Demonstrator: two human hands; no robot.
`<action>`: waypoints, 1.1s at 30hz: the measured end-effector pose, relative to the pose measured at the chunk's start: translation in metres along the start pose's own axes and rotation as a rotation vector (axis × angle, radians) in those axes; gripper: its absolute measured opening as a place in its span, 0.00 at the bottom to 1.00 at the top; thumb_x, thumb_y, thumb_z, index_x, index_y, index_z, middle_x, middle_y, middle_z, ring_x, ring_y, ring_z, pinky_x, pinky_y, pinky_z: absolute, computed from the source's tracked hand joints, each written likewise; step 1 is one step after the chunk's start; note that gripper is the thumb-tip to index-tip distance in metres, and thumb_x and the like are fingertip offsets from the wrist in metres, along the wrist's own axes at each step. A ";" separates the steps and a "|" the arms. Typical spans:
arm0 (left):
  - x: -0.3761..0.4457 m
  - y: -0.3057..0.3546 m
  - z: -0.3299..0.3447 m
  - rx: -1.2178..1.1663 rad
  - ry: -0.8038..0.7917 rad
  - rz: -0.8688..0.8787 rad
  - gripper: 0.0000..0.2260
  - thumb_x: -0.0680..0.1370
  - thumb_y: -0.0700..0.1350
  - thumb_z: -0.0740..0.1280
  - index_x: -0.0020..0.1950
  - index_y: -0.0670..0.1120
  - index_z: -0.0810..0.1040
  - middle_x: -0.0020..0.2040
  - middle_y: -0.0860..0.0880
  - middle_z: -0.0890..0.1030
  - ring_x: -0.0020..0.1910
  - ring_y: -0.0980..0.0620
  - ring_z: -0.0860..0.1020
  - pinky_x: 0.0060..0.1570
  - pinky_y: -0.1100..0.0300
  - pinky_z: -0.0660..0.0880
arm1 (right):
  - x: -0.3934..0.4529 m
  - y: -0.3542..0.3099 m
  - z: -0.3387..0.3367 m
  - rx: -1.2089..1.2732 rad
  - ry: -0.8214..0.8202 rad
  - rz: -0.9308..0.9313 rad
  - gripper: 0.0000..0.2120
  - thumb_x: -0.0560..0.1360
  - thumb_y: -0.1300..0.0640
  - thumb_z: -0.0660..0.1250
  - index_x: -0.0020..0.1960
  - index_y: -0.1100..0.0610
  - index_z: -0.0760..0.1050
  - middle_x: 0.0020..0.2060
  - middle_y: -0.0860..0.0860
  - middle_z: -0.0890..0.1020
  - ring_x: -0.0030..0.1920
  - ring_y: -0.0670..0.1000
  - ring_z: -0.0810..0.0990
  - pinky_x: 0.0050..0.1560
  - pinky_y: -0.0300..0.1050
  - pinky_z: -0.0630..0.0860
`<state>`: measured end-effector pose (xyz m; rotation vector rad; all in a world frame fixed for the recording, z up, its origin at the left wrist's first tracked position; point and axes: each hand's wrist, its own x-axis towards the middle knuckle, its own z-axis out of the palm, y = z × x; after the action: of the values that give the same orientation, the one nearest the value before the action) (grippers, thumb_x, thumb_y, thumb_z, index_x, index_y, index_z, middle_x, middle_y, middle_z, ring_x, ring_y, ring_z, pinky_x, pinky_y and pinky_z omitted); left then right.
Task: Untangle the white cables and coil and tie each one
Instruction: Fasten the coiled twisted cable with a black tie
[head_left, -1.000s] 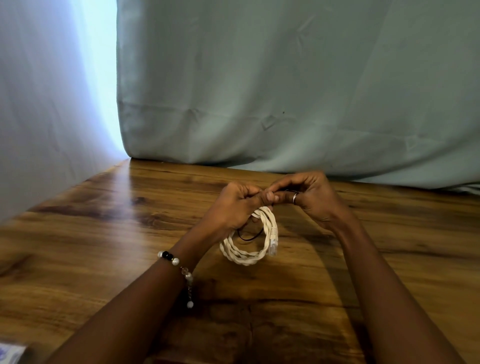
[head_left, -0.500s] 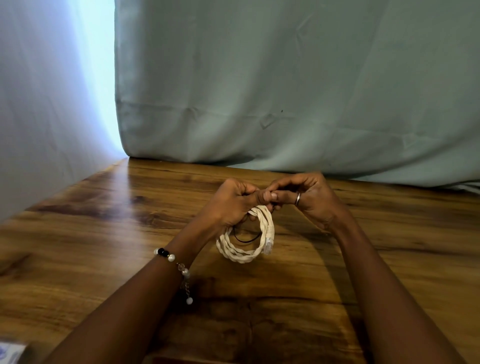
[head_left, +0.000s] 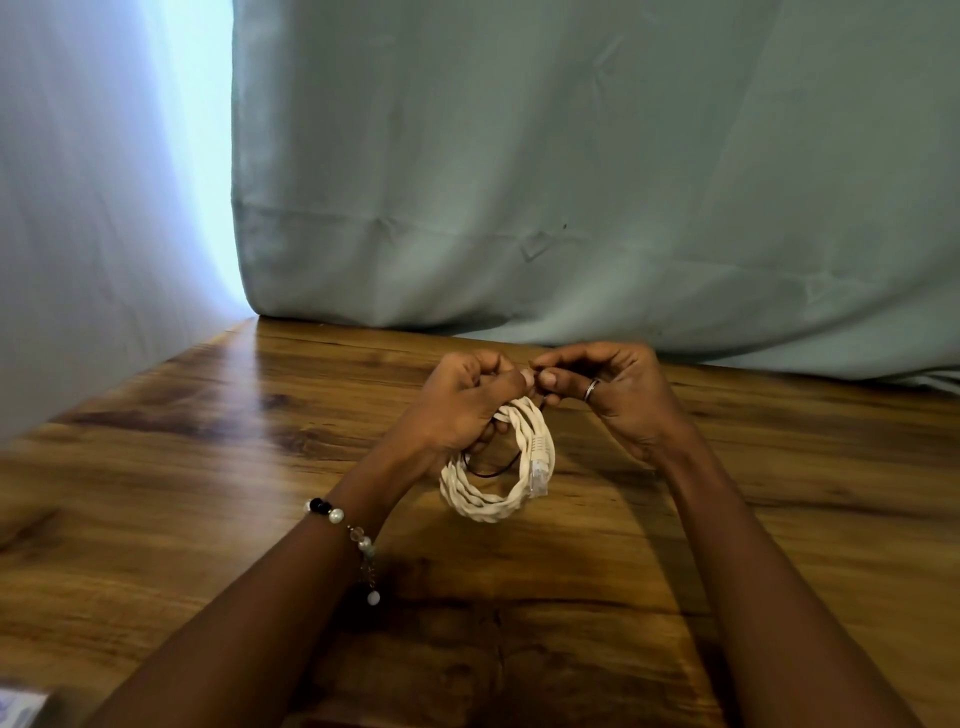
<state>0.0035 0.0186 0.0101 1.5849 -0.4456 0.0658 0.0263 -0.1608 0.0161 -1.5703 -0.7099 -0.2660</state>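
A white cable (head_left: 491, 501) is wound into a small twisted coil that hangs above the wooden table (head_left: 571, 597). Its clear plug (head_left: 540, 465) lies along the coil's right side. A thin black tie (head_left: 491, 470) loops across the inside of the coil. My left hand (head_left: 462, 402) grips the top of the coil. My right hand (head_left: 610, 392), with a ring on it, pinches at the coil's top, fingertips touching those of the left hand. What the right fingertips pinch is hidden.
A pale green curtain (head_left: 571, 182) hangs behind the table's far edge, and a lighter curtain (head_left: 78, 234) runs along the left. A small blurred light object (head_left: 21, 706) lies at the near left corner. A beaded bracelet (head_left: 345, 535) is on my left wrist.
Both hands and the coil have stayed almost in place. The fingers have shifted slightly at the top of the coil.
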 end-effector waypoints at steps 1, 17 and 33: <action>0.000 0.000 0.000 0.002 0.003 0.002 0.09 0.79 0.41 0.66 0.39 0.41 0.75 0.23 0.49 0.73 0.17 0.58 0.67 0.18 0.69 0.59 | 0.000 -0.001 0.000 0.004 0.012 -0.001 0.09 0.65 0.65 0.71 0.46 0.59 0.83 0.37 0.54 0.85 0.36 0.52 0.83 0.41 0.41 0.80; -0.004 0.003 0.002 -0.031 0.017 0.026 0.08 0.79 0.39 0.65 0.40 0.39 0.75 0.22 0.51 0.74 0.16 0.60 0.68 0.17 0.70 0.61 | 0.000 -0.005 0.004 -0.066 -0.059 0.037 0.09 0.68 0.72 0.70 0.46 0.62 0.81 0.37 0.51 0.85 0.40 0.52 0.83 0.42 0.43 0.81; 0.000 -0.006 0.008 0.052 0.050 0.072 0.09 0.77 0.42 0.68 0.51 0.37 0.74 0.23 0.52 0.77 0.18 0.61 0.71 0.20 0.68 0.66 | 0.001 -0.001 0.006 -0.124 -0.002 0.063 0.09 0.71 0.73 0.68 0.42 0.60 0.80 0.36 0.51 0.84 0.40 0.51 0.84 0.44 0.44 0.81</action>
<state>0.0033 0.0109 0.0035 1.6150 -0.4650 0.1725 0.0251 -0.1551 0.0170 -1.7082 -0.6548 -0.2658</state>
